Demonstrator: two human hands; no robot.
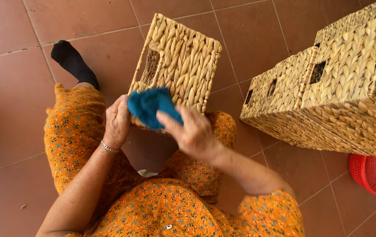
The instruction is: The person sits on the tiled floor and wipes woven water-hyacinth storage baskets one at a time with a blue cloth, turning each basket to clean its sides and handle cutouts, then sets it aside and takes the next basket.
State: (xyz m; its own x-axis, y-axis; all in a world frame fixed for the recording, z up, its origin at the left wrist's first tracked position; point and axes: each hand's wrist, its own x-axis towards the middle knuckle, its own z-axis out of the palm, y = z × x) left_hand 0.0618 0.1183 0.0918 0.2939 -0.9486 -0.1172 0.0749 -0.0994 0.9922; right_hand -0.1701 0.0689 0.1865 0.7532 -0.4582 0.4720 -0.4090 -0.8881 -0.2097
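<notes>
A woven straw basket (188, 57) rests tilted across my lap, its bottom facing up and a handle hole on its left side. My left hand (116, 123), with a silver bracelet at the wrist, grips the basket's near left corner. My right hand (192, 131) holds a blue fluffy cloth (150, 105) pressed against the basket's near edge. I sit on the floor in orange flowered clothing, one leg in a black sock stretched to the upper left.
Several more woven baskets (337, 87) are stacked on the right on the red tiled floor (12, 109). A red plastic mesh basket (374, 173) lies below them at the right edge.
</notes>
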